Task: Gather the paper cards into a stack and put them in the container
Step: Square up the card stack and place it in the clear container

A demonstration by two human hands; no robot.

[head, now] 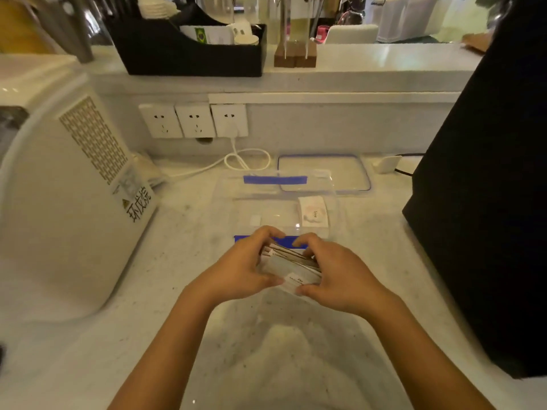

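A stack of paper cards (291, 266) sits between both hands just above the marble counter, its edges fanned and uneven. My left hand (239, 270) grips the stack's left side, thumb under and fingers curled over the top. My right hand (337, 273) clasps the right side the same way. Directly behind the hands stands a clear plastic container (266, 214) with blue clips on its near and far sides. One white card (313, 215) with a pink motif lies inside it at the right. The container's clear, blue-rimmed lid (324, 173) lies flat behind it.
A large white appliance (59, 202) fills the left side. A tall black machine (488, 187) stands at the right. Wall sockets (194, 119) with a looped white cable (245, 161) sit at the back. A black organiser (189, 51) rests on the raised shelf.
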